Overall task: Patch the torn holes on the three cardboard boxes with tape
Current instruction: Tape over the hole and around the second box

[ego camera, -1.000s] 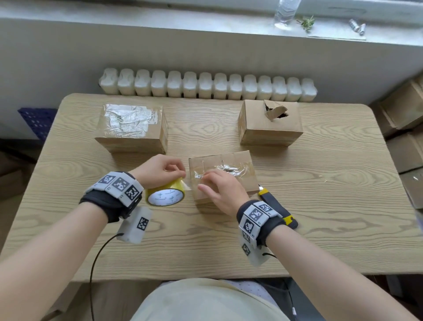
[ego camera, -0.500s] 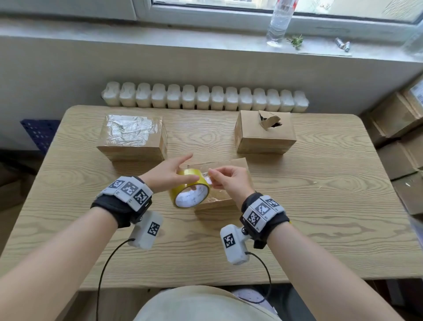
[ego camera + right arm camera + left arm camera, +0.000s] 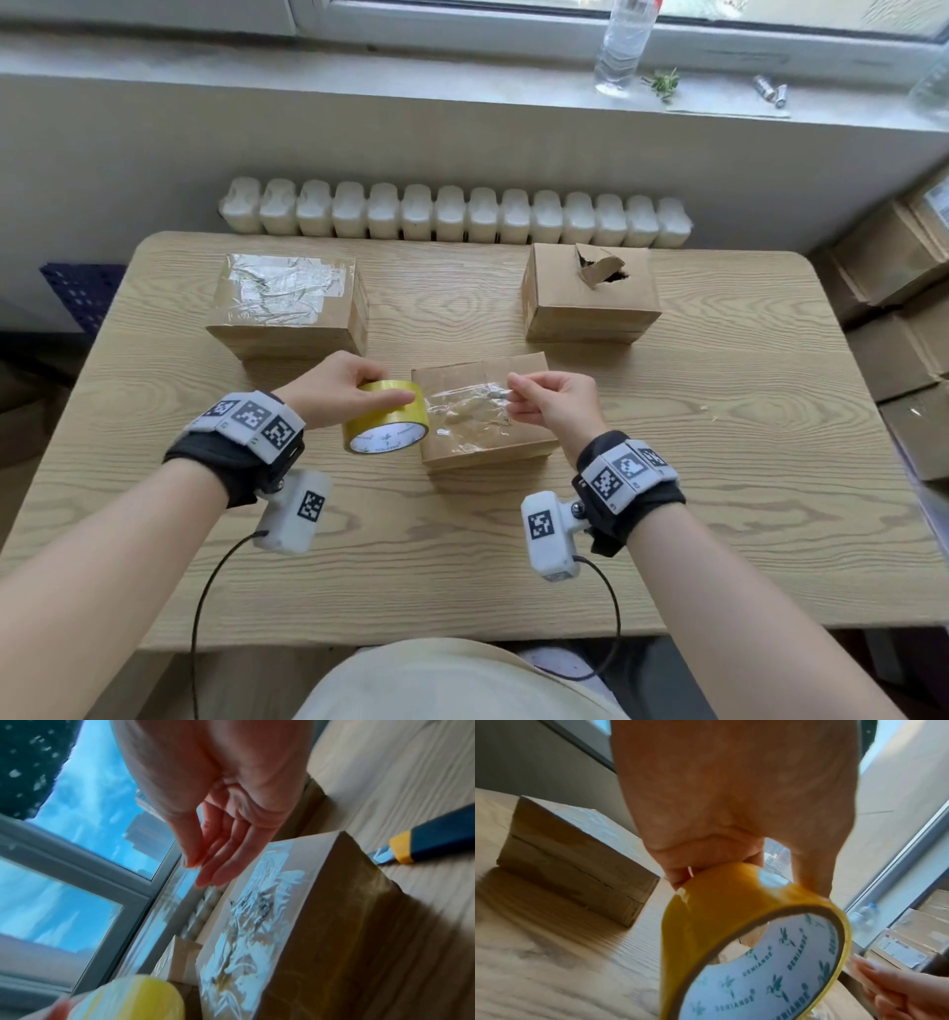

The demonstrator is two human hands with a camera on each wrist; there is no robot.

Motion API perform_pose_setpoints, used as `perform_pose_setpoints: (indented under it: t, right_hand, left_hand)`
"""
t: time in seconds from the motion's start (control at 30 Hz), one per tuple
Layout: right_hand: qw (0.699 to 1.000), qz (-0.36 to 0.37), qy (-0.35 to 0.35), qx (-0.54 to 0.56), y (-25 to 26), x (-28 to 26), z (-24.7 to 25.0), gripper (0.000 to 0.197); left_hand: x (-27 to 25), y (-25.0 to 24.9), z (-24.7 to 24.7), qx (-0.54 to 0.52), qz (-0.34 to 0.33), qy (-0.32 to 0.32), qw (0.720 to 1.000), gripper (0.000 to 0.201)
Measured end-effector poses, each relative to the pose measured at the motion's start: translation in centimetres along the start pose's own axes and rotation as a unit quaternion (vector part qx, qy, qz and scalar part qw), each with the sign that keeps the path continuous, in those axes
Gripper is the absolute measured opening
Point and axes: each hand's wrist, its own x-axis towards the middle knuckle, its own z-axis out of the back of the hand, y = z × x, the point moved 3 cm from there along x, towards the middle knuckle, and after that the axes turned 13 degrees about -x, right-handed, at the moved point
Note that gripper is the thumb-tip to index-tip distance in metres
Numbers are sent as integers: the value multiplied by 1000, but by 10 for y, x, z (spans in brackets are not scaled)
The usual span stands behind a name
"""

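Observation:
My left hand (image 3: 369, 398) grips a yellow tape roll (image 3: 386, 421) just above the table, left of the small middle box (image 3: 488, 447). My right hand (image 3: 518, 400) pinches the free end of the clear tape strip (image 3: 464, 403), which is stretched from the roll over that box's wrinkled taped top. The left box (image 3: 287, 303) has tape over its top. The right box (image 3: 590, 298) shows an open torn hole (image 3: 603, 270). In the left wrist view my fingers (image 3: 680, 876) curl over the tape roll (image 3: 744, 943). The right wrist view shows my fingertips (image 3: 203, 870) above the middle box (image 3: 308, 923).
A blue and yellow utility knife (image 3: 424, 841) lies on the wooden table (image 3: 719, 462) right of the middle box, hidden behind my right wrist in the head view. A water bottle (image 3: 621, 46) stands on the windowsill. Stacked cartons (image 3: 904, 318) sit beside the table's right edge.
My left hand lifted the roll off the table. My right hand left the box top, took the tape end and drew it rightward away from the roll.

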Motion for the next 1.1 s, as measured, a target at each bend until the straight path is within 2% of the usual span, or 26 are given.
perform_pose_setpoints:
  t: [0.07, 0.2, 0.27, 0.37, 0.53, 0.9, 0.97, 1.1]
  right_hand:
    - [1000, -10, 2, -8, -2, 3, -1, 11]
    - [999, -25, -9, -21, -6, 11, -4, 13]
    - [997, -25, -12, -73, -8, 15, -4, 14]
    - [977, -8, -44, -209, -12, 25, -1, 17]
    - [935, 23, -85, -344, -14, 30, -7, 18]
    - [880, 67, -145, -448, -14, 26, -16, 21]
    - [849, 93, -150, -498, -14, 27, -18, 24]
    - [760, 183, -198, -592, -13, 24, -27, 23]
  left_hand:
    - [1, 3, 0, 17, -6, -16, 1000, 55]
    - [5, 10, 0, 131, 13, -70, 989, 58]
    - [7, 14, -1, 138, 24, -78, 987, 60]
    - [11, 17, -5, 151, 32, -84, 984, 57]
    - [16, 20, -13, 189, 57, -99, 975, 55]
    - [28, 31, -23, 184, 74, -89, 976, 52]
    - [29, 32, -24, 190, 78, -88, 975, 52]
    - [30, 32, -25, 192, 81, -91, 974, 53]
